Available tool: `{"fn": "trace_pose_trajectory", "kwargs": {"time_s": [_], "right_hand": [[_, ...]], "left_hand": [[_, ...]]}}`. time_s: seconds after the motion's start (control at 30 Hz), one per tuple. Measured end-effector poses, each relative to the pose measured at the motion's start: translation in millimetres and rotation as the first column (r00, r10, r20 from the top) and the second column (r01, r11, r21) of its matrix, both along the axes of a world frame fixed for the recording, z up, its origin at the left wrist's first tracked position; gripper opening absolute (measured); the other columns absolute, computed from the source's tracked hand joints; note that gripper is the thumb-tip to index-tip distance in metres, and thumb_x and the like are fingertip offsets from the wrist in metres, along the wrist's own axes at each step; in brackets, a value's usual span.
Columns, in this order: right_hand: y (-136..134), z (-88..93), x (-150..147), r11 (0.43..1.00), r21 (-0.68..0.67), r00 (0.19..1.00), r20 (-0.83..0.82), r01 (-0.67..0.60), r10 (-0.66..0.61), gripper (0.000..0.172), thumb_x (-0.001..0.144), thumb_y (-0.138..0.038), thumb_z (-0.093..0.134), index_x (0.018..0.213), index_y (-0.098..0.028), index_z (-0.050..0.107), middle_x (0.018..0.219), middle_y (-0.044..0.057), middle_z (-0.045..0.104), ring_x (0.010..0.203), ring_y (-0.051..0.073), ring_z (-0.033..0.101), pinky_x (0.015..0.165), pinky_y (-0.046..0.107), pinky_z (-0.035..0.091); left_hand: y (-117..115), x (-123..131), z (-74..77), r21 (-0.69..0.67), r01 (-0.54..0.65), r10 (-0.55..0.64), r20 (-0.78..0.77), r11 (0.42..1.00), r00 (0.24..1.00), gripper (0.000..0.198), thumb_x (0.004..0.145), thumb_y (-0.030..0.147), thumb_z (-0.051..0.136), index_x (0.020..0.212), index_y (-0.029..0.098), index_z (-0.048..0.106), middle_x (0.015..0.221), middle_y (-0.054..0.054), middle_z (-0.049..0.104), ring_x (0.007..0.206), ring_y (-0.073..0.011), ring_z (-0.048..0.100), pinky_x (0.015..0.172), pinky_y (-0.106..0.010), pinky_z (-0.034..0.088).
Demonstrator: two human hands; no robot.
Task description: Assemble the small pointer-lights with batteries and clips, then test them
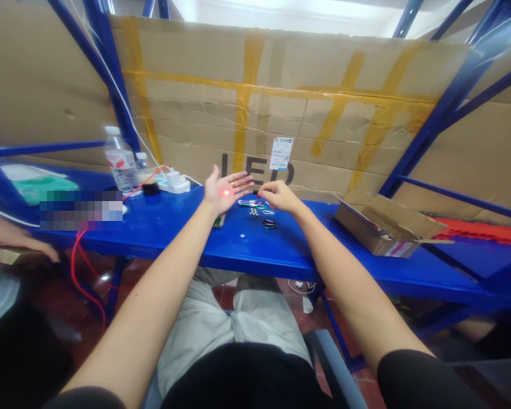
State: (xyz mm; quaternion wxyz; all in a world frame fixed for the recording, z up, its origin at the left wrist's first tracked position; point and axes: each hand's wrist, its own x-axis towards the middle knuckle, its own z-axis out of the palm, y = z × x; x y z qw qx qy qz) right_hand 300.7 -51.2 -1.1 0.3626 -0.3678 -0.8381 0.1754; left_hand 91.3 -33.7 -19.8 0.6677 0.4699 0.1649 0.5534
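My left hand (227,192) is raised above the blue table (183,227) with its palm up and fingers spread, and a red light spot shines on the palm. To its right, my right hand (280,196) pinches a small dark object (255,192), pointed toward the left palm. Below and between the hands lie several metallic tubes (249,203), small silvery pieces (254,212) and a pale carabiner (268,212). A dark green carabiner (269,225) rests nearer the front edge. More slim items (220,221) lie under my left hand.
An open cardboard box (383,233) and red trays (481,230) stand on the right. Bottles (121,162) and a white power strip (174,183) are at the back left. Another person's hand (19,238) is at the far left. Large cardboard (187,125) stands behind the table.
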Motion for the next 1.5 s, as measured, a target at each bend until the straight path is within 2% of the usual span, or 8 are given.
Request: {"fn": "trace_pose_trajectory", "kwargs": {"time_s": [0.3, 0.43, 0.6, 0.73, 0.93, 1.1, 1.27, 1.5], "right_hand": [[13, -10.8, 8, 0.998, -0.056, 1.000, -0.009, 0.015, -0.016, 0.025, 0.084, -0.030, 0.053, 0.083, -0.011, 0.070, 0.055, -0.001, 0.059, 0.048, 0.012, 0.051, 0.053, 0.026, 0.042], [36, -21.4, 16, 0.995, 0.041, 0.991, 0.090, 0.094, -0.098, 0.027, 0.082, -0.013, 0.051, 0.097, -0.011, 0.074, 0.096, 0.009, 0.076, 0.086, 0.019, 0.067, 0.080, 0.030, 0.051], [68, -33.7, 16, 0.975, 0.015, 0.939, 0.264, 0.222, -0.218, 0.036, 0.087, -0.010, 0.053, 0.117, -0.012, 0.073, 0.121, 0.015, 0.072, 0.110, 0.025, 0.066, 0.097, 0.036, 0.048], [90, -43.7, 6, 0.965, 0.004, 0.915, 0.319, 0.261, -0.249, 0.037, 0.089, -0.010, 0.054, 0.121, -0.014, 0.072, 0.126, 0.014, 0.070, 0.116, 0.026, 0.064, 0.100, 0.036, 0.047], [110, -54.3, -17, 0.954, -0.017, 0.895, 0.351, 0.299, -0.275, 0.036, 0.089, -0.015, 0.058, 0.122, -0.017, 0.073, 0.125, 0.013, 0.071, 0.113, 0.026, 0.066, 0.100, 0.035, 0.047], [118, -55.9, -26, 0.950, -0.067, 0.887, 0.385, 0.303, -0.256, 0.037, 0.088, -0.028, 0.067, 0.123, -0.022, 0.073, 0.127, 0.011, 0.070, 0.116, 0.028, 0.065, 0.103, 0.036, 0.045], [119, -53.9, -22, 0.959, -0.129, 0.897, 0.404, 0.253, -0.182, 0.042, 0.095, -0.028, 0.053, 0.134, -0.020, 0.066, 0.141, 0.010, 0.061, 0.128, 0.027, 0.059, 0.110, 0.039, 0.040], [91, -42.7, 1, 0.955, 0.078, 0.904, 0.307, 0.287, -0.297, 0.047, 0.098, -0.028, 0.047, 0.141, -0.014, 0.059, 0.144, 0.016, 0.057, 0.136, 0.031, 0.047, 0.117, 0.049, 0.030]], "left_hand": [[-4, -2, 1.1, 0.034, -0.065, 0.067, -0.046, 0.997, 0.997, 0.080, 0.091, 0.071, 0.024, 0.123, 0.010, 0.066, 0.125, -0.020, 0.069, 0.124, -0.0339, 0.061, 0.101, -0.048, 0.049], [-14, -5, 1.8, 0.108, -0.276, 0.291, -0.169, 0.955, 0.942, 0.063, 0.093, 0.067, 0.036, 0.108, 0.015, 0.069, 0.116, -0.017, 0.073, 0.116, -0.0307, 0.065, 0.097, -0.044, 0.050], [-35, -20, -7.5, 0.336, -0.436, 0.540, -0.340, 0.835, 0.770, 0.035, 0.089, 0.047, 0.057, 0.099, 0.017, 0.069, 0.104, -0.012, 0.074, 0.101, -0.0260, 0.068, 0.095, -0.042, 0.050], [-43, -31, -26.3, 0.587, -0.337, 0.670, -0.567, 0.736, 0.479, 0.026, 0.079, 0.039, 0.067, 0.094, 0.020, 0.073, 0.105, -0.010, 0.072, 0.108, -0.0308, 0.063, 0.107, -0.047, 0.042], [-48, -42, -42.1, 0.633, -0.009, 0.628, -0.767, 0.774, 0.131, 0.037, 0.080, 0.043, 0.061, 0.108, 0.022, 0.074, 0.120, -0.011, 0.069, 0.121, -0.0349, 0.055, 0.114, -0.049, 0.036], [-56, -55, -36.6, 0.539, 0.085, 0.530, -0.840, 0.838, 0.114, 0.066, 0.074, 0.036, 0.060, 0.138, 0.022, 0.058, 0.145, -0.008, 0.056, 0.137, -0.0316, 0.045, 0.119, -0.045, 0.032], [-57, -64, -37.1, 0.508, 0.119, 0.498, -0.861, 0.853, 0.102, 0.076, 0.069, 0.030, 0.058, 0.145, 0.022, 0.051, 0.149, -0.008, 0.052, 0.140, -0.0298, 0.042, 0.120, -0.043, 0.032], [-51, -55, -40.2, 0.539, 0.124, 0.534, -0.842, 0.833, 0.074, 0.073, 0.071, 0.029, 0.054, 0.144, 0.020, 0.052, 0.150, -0.010, 0.050, 0.141, -0.0308, 0.042, 0.120, -0.043, 0.032]]}}
